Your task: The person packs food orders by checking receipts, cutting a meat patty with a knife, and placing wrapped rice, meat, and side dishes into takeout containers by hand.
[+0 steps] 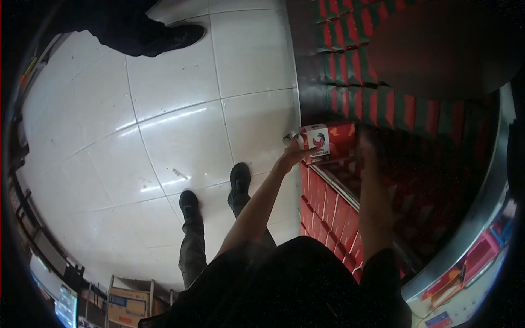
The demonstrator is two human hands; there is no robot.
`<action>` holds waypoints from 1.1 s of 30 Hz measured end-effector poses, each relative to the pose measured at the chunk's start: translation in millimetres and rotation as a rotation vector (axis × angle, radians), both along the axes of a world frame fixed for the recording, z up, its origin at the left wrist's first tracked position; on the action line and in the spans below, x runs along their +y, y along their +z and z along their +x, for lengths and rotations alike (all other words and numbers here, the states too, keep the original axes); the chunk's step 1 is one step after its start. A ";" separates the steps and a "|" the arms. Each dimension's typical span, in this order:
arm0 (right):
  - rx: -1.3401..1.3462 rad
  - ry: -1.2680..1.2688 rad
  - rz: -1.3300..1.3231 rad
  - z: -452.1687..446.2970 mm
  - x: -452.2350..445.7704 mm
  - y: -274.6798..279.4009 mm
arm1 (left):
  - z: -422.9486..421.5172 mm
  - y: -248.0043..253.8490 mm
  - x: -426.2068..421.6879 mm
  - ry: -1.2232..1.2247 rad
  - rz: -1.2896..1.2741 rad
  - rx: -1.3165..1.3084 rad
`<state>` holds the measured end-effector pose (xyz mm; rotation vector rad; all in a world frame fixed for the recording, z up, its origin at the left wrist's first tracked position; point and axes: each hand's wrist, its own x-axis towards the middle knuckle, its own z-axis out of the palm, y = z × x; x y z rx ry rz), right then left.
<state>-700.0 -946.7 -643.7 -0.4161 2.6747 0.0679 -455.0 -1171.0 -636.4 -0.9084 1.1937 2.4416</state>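
One box [343, 139]: right of centre in the frame, red, with orange-yellow marks on its long side and a white panel at its left part; the panel carries a dark and red rooster-like figure above small lettering, too small to read.
Left hand [293, 155]: at the box's left end, fingers closed on it, one digit laid across the white panel.
White item [292, 138]: small, beside the left hand's fingers at the box's left end; its kind is unclear.
Right hand [368, 143]: at the box's right end, blurred; whether its fingers are wide or narrow cannot be told.
Red cartons [322, 205]: packed in close rows below the box, with a pale edge strip [334, 183] running along their top.
Red-and-green packs [377, 106]: rows across the upper right, partly behind a dark round shape [443, 49].
Floor [164, 126]: glossy pale tiles with darker joints, streaks of reflected light and a few marks.
Shoes [239, 177]: a dark pair, lower centre-left, under the wearer's dark trousers.
Other person's shoe [186, 37]: dark, upper left.
Cardboard box [127, 309]: brown, on a rack at the lower left.
Metal rim [489, 188]: curved, pale, at the right, with a pink container [481, 257] beyond it.
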 end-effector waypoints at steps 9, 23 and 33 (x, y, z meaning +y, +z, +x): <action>-0.119 0.575 -0.269 182.7 -172.3 111.5 | 160.6 53.9 -72.0 0.238 0.032 -0.130; -0.025 -0.890 -1.036 498.2 -123.1 534.2 | 271.7 450.0 -27.7 -0.023 -0.148 0.077; -0.048 -0.711 -1.364 513.5 102.7 591.7 | 259.8 504.8 66.2 -0.588 -0.556 0.415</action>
